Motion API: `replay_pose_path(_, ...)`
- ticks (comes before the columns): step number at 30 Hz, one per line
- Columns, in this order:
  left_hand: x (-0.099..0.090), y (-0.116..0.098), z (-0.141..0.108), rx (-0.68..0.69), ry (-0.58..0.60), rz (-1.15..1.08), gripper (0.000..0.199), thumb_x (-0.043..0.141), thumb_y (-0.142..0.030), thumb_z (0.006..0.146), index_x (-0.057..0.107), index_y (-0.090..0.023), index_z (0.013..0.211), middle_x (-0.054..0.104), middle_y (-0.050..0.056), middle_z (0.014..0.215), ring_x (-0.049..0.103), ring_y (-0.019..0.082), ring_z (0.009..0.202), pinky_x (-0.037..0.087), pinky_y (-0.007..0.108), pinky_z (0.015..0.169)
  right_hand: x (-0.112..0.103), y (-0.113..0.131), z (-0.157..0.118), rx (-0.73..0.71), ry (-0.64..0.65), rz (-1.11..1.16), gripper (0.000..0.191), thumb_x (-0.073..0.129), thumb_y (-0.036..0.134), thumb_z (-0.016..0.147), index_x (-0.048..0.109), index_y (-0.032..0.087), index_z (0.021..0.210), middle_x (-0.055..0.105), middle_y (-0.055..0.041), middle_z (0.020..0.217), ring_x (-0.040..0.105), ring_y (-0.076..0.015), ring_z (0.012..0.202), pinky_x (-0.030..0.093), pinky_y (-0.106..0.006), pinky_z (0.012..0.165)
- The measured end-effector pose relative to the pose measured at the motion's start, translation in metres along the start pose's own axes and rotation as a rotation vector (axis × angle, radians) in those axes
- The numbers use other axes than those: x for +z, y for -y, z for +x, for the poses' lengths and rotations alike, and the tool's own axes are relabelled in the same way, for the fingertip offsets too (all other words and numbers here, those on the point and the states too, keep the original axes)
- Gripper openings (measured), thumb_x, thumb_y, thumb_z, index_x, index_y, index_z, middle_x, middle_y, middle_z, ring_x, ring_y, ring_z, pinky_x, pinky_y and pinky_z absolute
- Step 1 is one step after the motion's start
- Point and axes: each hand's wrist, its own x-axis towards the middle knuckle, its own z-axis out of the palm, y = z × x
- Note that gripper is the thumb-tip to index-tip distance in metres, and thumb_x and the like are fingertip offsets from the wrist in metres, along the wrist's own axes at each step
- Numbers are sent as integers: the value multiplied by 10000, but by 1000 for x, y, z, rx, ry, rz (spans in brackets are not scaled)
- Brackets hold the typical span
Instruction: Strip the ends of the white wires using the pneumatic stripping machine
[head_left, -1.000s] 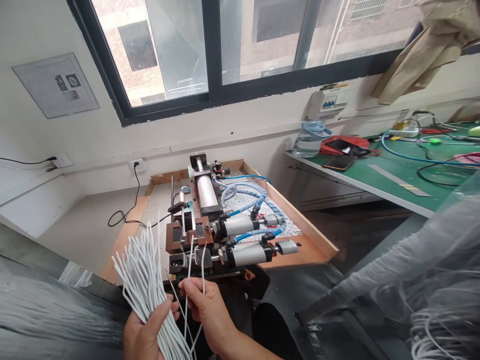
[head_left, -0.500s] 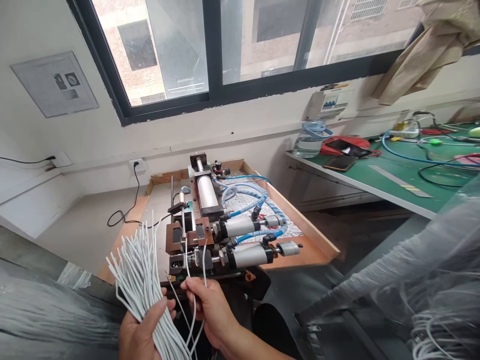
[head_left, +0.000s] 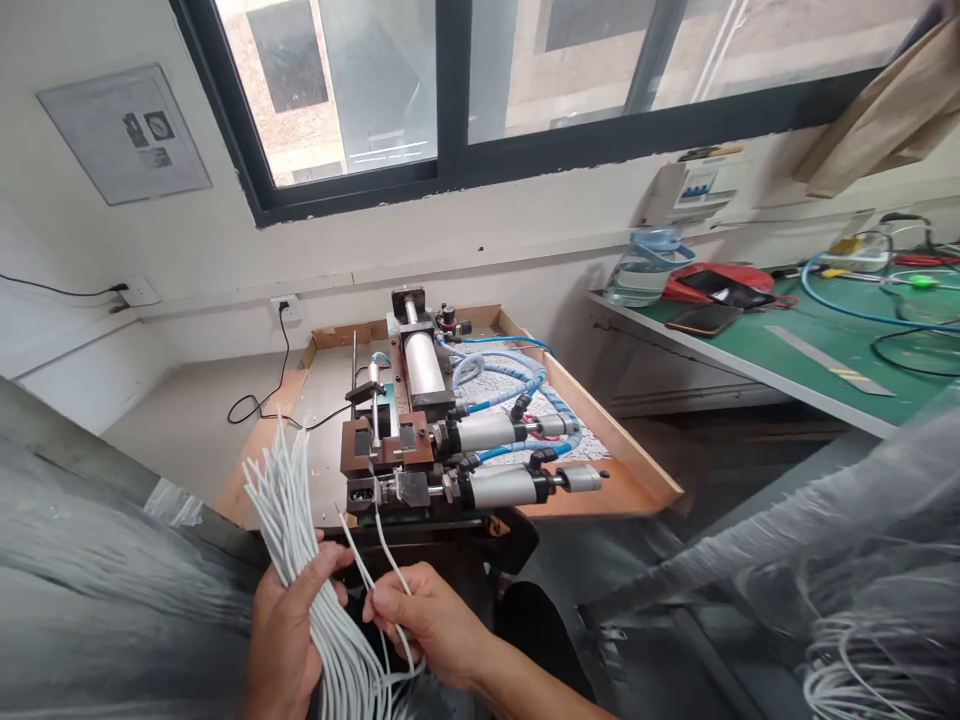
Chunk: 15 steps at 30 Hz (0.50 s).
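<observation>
My left hand is wrapped round a thick bundle of white wires, whose cut ends fan out upward at the lower left. Close beside it, my right hand pinches a few loose white wires. One of these runs up to the front clamp of a pneumatic machine; whether its tip is inside cannot be made out. Two silver cylinders lie sideways on the machine's right, and a third stands behind.
A wooden-edged tray surrounds the machine. Blue air hoses loop behind the cylinders. On the right, a green table carries a water bottle, a phone and a ruler. Plastic-wrapped wires hang at the lower right.
The view has shifted, with the machine higher in it. My right hand has drawn lower, and the second wire that stood up at the clamp's right no longer shows there.
</observation>
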Motion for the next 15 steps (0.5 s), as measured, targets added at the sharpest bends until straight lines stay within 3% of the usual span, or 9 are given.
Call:
replay_pose_path(5, 1, 1, -7, 54, 32, 52, 266, 707, -193, 556, 572, -141, 779, 630, 19, 647, 553, 140, 526, 396, 237, 420, 3, -6, -13, 77, 71, -75, 419, 601, 518, 633, 639, 101, 626, 403, 67, 414, 244, -19, 309, 132, -184, 324)
replay_pose_path(10, 3, 1, -11, 106, 77, 137, 198, 704, -188, 566, 585, -131, 713, 599, -4, 571, 508, 109, 475, 393, 246, 475, 5, -5, -17, 45, 126, -224, 580, 343, 602, 763, 593, 118, 565, 366, 59, 383, 243, -37, 305, 154, -189, 334)
replay_pose_path(15, 1, 4, -11, 156, 84, 219, 170, 692, -205, 586, 588, -134, 701, 573, -17, 531, 492, 109, 475, 387, 253, 505, 6, 2, -18, 14, 164, -399, 602, 256, 585, 801, 523, 138, 499, 362, 46, 387, 283, -51, 330, 201, -189, 367)
